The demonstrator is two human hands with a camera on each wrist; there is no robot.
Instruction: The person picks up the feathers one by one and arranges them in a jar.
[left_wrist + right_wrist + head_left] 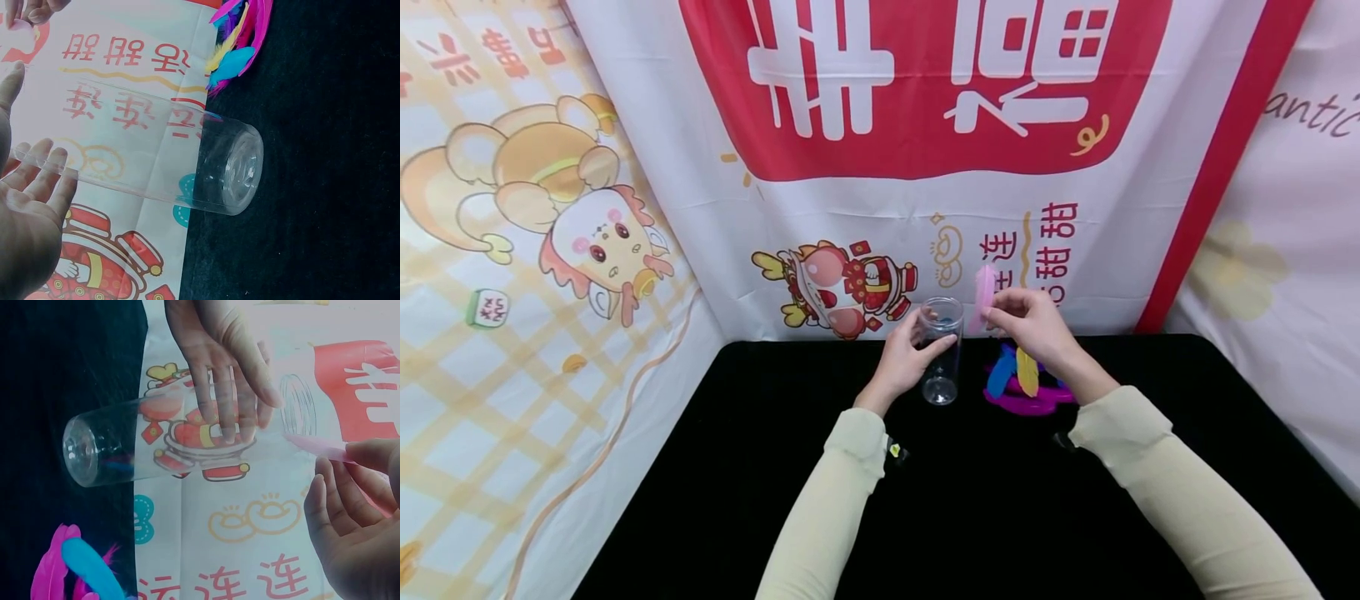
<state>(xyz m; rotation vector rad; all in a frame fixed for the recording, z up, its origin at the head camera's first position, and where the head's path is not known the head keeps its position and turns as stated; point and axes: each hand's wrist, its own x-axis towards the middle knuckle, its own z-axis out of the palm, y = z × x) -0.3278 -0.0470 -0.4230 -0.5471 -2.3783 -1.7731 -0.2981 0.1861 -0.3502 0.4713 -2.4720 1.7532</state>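
One pink feather [984, 293]: pinched between the thumb and fingers of the right hand [1037, 327], held up right of centre in the head view, just beside the rim of the clear cup [942, 382].
Cup: held roughly upright at the centre of the frame, its upper part wrapped by the curled fingers and thumb of the left hand [902, 358].
Feather pile [1028, 407]: magenta, blue and yellow, overlapped right of centre, below the right hand.
Black tabletop [760, 483]: spread across the lower middle.
Pale sleeves [823, 500]: seen at lower centre and lower right.
Printed backdrop [1075, 158]: hung across the upper frame.
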